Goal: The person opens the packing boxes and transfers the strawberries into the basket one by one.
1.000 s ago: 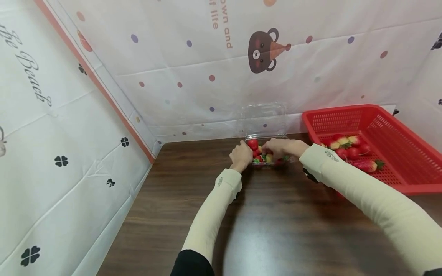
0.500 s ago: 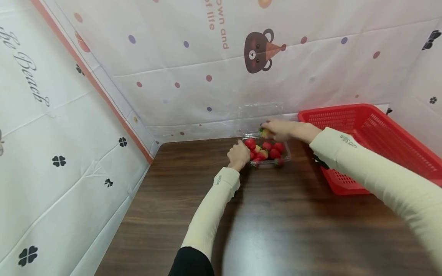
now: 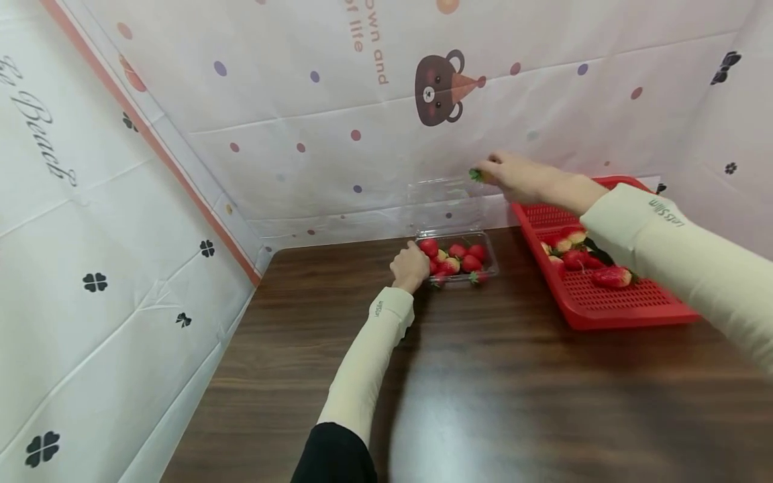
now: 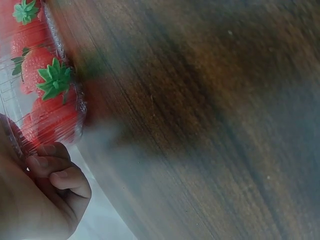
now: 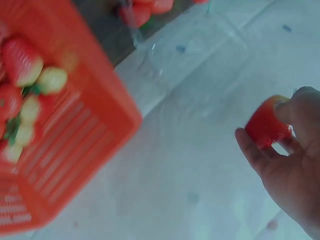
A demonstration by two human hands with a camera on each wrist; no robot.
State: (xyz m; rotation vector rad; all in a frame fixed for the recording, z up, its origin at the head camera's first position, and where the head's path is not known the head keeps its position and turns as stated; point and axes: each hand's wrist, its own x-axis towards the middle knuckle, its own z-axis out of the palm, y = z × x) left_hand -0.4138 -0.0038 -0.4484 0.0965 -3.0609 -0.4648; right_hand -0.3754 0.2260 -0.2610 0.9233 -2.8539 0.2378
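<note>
A clear plastic clamshell box [image 3: 494,267] stands at the back of the table with its lid [image 3: 445,201] raised, and several strawberries [image 3: 472,263] lie inside. At the box's left side my left hand [image 3: 410,268] grips the edge with curled fingers, as the left wrist view shows. My right hand [image 3: 522,180] is raised in front of the back cloth, up and right of the box. Between thumb and fingers it pinches a single red strawberry [image 5: 267,122] with a pale yellow top; only its green leaves show in the head view.
A red plastic basket [image 3: 580,315] sits right of the box, partly behind my right forearm. Several strawberries [image 3: 612,277] with yellowish tops lie in it. Printed white cloth [image 3: 272,168] hangs behind the brown wooden table [image 3: 290,349] and along its left side.
My right hand has risen out of the box with the strawberry, going up and then right past the lid. My left hand keeps its grip on the box. The head view has shifted slightly.
</note>
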